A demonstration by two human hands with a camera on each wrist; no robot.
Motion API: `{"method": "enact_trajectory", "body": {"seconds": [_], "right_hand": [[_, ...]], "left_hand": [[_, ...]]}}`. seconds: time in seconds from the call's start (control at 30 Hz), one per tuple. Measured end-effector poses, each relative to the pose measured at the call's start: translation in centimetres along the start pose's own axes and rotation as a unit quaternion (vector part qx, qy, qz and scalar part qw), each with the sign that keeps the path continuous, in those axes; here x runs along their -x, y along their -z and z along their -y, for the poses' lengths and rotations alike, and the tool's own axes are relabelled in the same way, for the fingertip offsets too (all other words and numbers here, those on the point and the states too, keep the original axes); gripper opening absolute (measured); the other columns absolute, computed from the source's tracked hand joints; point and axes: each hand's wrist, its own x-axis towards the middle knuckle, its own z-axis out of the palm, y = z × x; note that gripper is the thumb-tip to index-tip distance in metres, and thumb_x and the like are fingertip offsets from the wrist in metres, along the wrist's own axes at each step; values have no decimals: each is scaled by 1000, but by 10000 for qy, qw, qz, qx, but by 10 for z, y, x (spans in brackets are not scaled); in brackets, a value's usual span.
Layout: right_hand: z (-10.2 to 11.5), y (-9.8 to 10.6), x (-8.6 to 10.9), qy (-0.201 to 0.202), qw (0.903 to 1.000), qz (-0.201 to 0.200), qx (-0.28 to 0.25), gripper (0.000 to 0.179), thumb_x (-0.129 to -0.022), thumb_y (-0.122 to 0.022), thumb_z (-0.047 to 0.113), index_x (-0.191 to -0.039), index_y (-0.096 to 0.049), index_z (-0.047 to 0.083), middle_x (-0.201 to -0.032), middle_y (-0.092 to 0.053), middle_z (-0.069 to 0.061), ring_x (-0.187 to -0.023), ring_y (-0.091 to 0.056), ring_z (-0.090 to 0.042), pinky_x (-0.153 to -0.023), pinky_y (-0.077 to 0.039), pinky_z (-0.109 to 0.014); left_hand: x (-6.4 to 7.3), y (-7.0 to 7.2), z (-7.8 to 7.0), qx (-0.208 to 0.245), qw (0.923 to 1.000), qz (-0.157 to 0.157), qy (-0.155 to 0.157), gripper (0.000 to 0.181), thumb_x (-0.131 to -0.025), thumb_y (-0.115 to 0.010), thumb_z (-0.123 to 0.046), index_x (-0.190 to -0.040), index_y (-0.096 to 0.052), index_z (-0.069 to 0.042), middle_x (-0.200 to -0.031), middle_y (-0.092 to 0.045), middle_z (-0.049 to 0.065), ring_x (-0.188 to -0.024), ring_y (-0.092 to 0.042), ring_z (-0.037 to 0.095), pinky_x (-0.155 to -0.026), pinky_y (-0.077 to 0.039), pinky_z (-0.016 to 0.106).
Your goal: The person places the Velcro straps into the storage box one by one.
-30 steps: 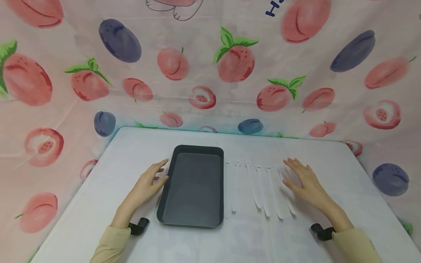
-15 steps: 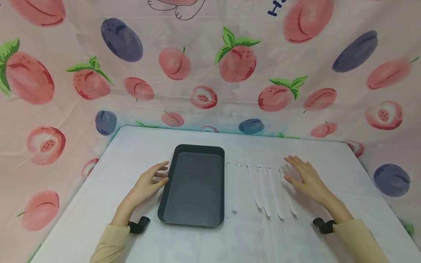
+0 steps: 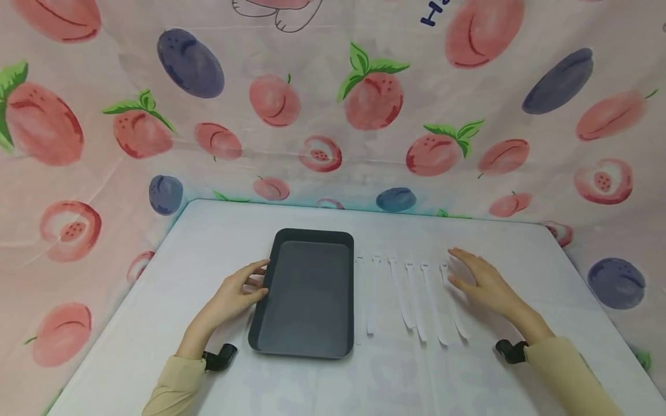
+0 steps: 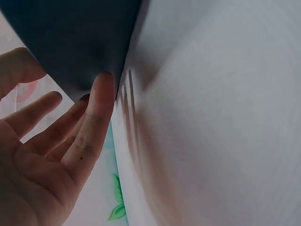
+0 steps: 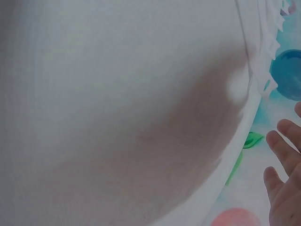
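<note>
A dark grey rectangular tray (image 3: 312,300) lies on the white table, left of the middle. The left hand (image 3: 231,297) is at its left rim, fingers loosely bent; in the left wrist view the fingertips (image 4: 104,87) seem to touch the tray's side. Right of the tray, several thin white straps with slotted heads, like cable ties, lie in a row, among them one strap (image 3: 434,303) near the row's right end. Beside the outermost strap (image 3: 455,312) the right hand (image 3: 486,286) hovers with fingers spread, holding nothing. Only some of its fingers show in the right wrist view.
White cloth covers the table (image 3: 395,381). A fruit-printed curtain (image 3: 322,104) hangs behind and along both sides. Each wrist carries a small black camera, one on the left wrist (image 3: 221,358) and one on the right wrist (image 3: 512,351).
The left hand has shifted slightly right, its fingertips now at the tray's rim. The right hand's fingers have drawn a little closer together. Tray and straps lie as before.
</note>
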Motion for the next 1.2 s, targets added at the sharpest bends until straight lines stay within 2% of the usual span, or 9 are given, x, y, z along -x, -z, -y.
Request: {"method": "enact_trajectory", "body": {"seconds": [0.17,0.3,0.53,0.73,1.03,1.2], "right_hand": [[-1,0,0,-294,9992,263,-26,62,-94,-60,32,-146,-38,6,-146,-41,-26,-135,-35,-48,-107,-26,-64],[-1,0,-1,-266,9991,315,-103,61,-94,-60,28,-145,-39,3,-145,-42,-27,-134,-36,-48,-107,-27,-64],[-6,-7,-4,-203,9992,292,-189,58,-94,-61,22,-143,-41,0,-142,-47,-27,-132,-40,-46,-107,-30,-62],[-8,-12,-4,-188,9993,315,-36,54,-92,-61,16,-141,-43,0,-138,-51,-26,-130,-43,-46,-106,-32,-61],[-6,-11,-7,-353,9991,231,2,53,-92,-62,16,-140,-45,1,-128,-59,-24,-124,-49,-45,-103,-35,-61],[-7,-12,-9,-451,9988,157,-59,51,-92,-61,16,-139,-46,1,-125,-60,-23,-122,-50,-44,-101,-36,-61]], "left_hand": [[0,-1,1,56,10000,44,35,62,-87,-67,-10,-145,-42,-9,-131,-56,22,-107,-63,31,-84,-55,37],[0,0,2,69,9999,72,66,62,-87,-66,-10,-144,-42,-10,-131,-56,21,-109,-62,32,-85,-55,39],[2,1,1,180,9996,122,193,60,-88,-65,-10,-143,-44,-10,-133,-54,23,-112,-61,35,-86,-55,43],[2,1,3,285,9988,233,311,58,-89,-64,-12,-143,-44,-9,-136,-52,23,-114,-59,36,-86,-55,42],[3,3,4,442,9982,227,322,58,-89,-65,-13,-143,-45,-10,-135,-53,22,-113,-60,35,-83,-55,34],[2,2,4,449,9982,216,326,58,-89,-65,-12,-143,-45,-10,-135,-53,22,-113,-60,35,-83,-55,36]]}}
